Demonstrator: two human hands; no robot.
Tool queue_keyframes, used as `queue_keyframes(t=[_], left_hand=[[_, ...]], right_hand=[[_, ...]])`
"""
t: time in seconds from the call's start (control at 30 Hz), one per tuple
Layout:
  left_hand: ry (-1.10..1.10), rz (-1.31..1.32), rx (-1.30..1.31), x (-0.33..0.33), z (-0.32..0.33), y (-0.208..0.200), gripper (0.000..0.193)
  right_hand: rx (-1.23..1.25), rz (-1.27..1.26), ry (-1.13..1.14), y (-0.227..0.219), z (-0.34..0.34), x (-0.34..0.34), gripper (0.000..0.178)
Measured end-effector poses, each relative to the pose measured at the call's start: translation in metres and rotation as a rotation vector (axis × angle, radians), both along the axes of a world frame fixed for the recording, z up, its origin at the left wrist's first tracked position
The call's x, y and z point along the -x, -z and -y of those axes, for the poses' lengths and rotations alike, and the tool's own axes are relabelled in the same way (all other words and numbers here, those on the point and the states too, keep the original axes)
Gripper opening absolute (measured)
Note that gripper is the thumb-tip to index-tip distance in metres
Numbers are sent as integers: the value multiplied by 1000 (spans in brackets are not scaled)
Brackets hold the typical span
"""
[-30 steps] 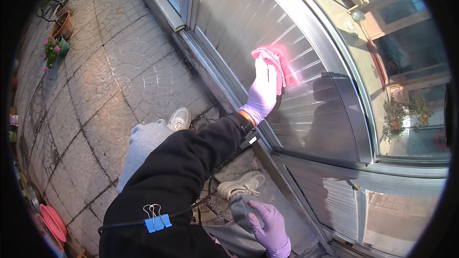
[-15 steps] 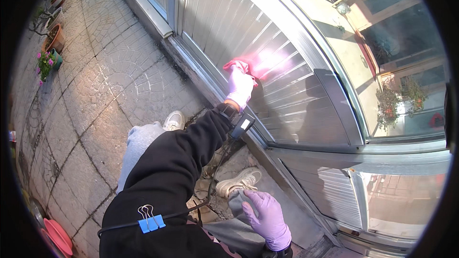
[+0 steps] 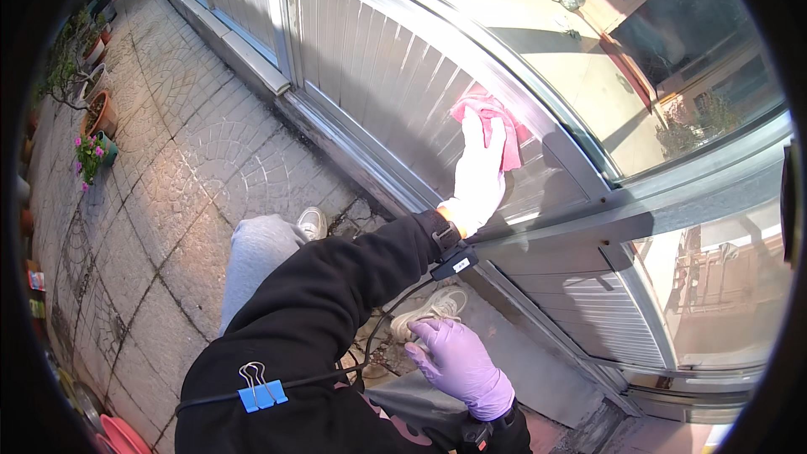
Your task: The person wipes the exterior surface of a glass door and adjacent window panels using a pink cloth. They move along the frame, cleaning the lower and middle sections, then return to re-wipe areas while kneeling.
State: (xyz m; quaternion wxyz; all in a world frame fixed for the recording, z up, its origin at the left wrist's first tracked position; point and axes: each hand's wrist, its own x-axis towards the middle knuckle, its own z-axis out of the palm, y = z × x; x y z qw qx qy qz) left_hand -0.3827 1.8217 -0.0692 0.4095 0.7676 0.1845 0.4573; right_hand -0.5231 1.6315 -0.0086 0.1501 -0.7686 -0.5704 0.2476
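Note:
My left hand, in a pale glove washed bright by sunlight, presses a bunched pink cloth against the ribbed metal door panel. Its fingers lie over the cloth, near the panel's upper edge. Lower right, my right hand in a purple glove hangs above my bent leg and shoe. Thumb and forefinger are apart there, and I see nothing between them; the other fingers are partly hidden.
Glass fills the upper part of the door. A second panel meets it at a corner on the right. A step edge runs along the wall. Potted plants line the paving's far left; red basins lie lower left.
My left hand has slid the pink cloth to the right along the panel, closer to its upper frame. The right hand has shifted slightly, and the view has turned a little.

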Motion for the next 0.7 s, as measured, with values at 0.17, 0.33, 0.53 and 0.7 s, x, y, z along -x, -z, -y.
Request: queue_keyframes(t=[0.17, 0.33, 0.53, 0.7], left_hand=[[201, -142, -557, 11, 16, 27, 65], [172, -98, -1052, 34, -83, 41, 50], [-122, -38, -138, 17, -91, 75, 61], [-124, 504, 700, -38, -30, 100, 47]], right_hand=[[179, 56, 80, 12, 9, -6, 26], [65, 58, 114, 14, 21, -4, 25], [-24, 74, 38, 7, 29, 6, 26], [-4, 24, 37, 10, 31, 3, 27]])
